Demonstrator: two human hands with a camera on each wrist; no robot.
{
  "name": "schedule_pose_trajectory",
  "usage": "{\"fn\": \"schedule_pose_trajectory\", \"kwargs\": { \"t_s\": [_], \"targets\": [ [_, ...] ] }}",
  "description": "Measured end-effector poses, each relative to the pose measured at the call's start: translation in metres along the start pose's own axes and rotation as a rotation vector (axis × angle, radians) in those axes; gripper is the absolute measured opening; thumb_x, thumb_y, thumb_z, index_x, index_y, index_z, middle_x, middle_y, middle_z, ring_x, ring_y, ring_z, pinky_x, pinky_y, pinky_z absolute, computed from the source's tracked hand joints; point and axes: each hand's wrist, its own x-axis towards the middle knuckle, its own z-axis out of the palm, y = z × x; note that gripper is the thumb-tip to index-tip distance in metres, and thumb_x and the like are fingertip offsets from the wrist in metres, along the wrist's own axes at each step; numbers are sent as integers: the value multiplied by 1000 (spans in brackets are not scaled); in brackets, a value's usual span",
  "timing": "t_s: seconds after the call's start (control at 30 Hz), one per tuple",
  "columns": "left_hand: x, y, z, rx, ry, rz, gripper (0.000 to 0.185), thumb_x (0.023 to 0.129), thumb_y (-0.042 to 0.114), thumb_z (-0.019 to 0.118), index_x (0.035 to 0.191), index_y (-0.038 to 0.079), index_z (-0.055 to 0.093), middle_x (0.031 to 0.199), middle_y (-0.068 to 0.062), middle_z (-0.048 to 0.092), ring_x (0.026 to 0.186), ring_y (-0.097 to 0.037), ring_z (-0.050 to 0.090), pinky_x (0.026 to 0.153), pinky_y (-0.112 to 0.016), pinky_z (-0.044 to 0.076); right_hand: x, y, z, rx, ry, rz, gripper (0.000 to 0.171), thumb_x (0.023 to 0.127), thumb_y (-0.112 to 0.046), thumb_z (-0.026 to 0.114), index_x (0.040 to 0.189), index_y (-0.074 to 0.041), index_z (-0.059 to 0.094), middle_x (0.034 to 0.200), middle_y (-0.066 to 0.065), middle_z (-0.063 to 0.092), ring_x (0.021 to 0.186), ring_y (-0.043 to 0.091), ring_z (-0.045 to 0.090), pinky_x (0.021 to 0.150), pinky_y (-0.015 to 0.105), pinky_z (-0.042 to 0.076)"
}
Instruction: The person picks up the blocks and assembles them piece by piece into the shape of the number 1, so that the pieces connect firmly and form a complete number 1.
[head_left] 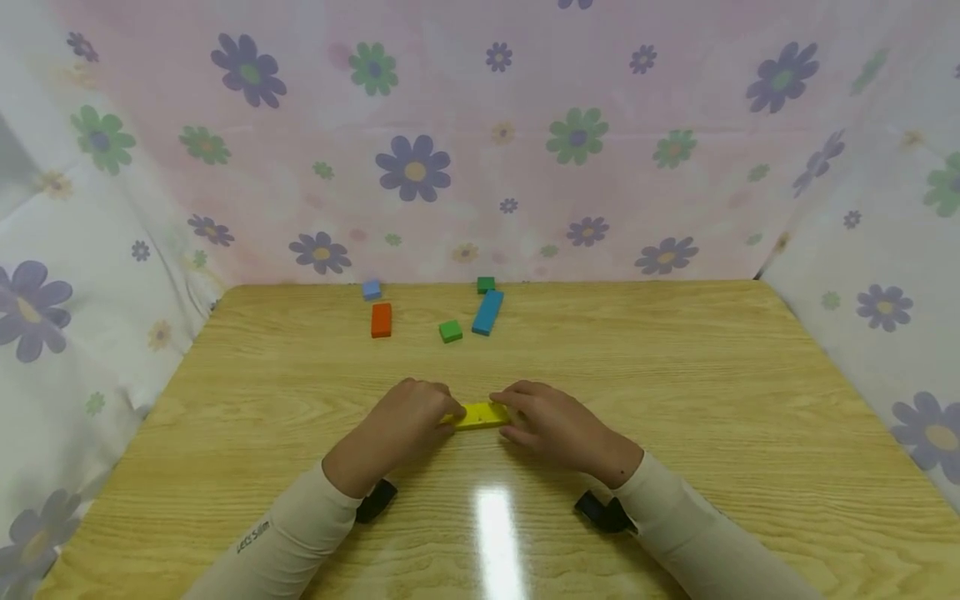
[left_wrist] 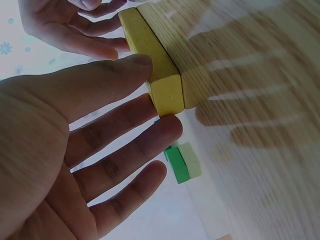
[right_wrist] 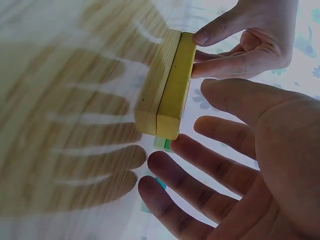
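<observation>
A long yellow block [head_left: 482, 416] lies on the wooden table between the two hands. My left hand [head_left: 411, 421] pinches its left end, the thumb on the near side and a finger behind, as the left wrist view shows; the other fingers are spread. Around the block's right end is my right hand [head_left: 551, 425], its fingers loosely extended. In the right wrist view the right thumb [right_wrist: 225, 97] stands a little off the yellow block [right_wrist: 176, 90], with the fingertips close to its end.
Toward the back of the table [head_left: 637, 350] lie a red block [head_left: 382, 320], a light blue block [head_left: 371, 290], a light green block [head_left: 451, 332], a blue block [head_left: 488, 312] and a dark green block [head_left: 486, 285]. A flowered cloth [head_left: 465, 167] hangs behind the table.
</observation>
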Motion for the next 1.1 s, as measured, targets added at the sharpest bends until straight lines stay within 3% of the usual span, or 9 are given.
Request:
{"fn": "schedule_pose_trajectory", "kwargs": {
  "t_s": [0.2,1.1],
  "targets": [
    [1,0,-1,3,3,-8,20,83,14,81,103,14,81,97,0,77,87,-14,72,83,-34,58,0,0,0,-21,-5,9,47,94,-25,71,137,-8,61,132,12,63,120,27,62,96,43,55],
    [1,-1,2,-13,-2,0,21,83,14,81,105,13,81,99,-2,77,90,-15,73,82,-32,59,0,-1,0,-86,15,-34,42,92,-24,74,128,-5,67,125,10,67,111,25,66,89,37,58]
  ]
}}
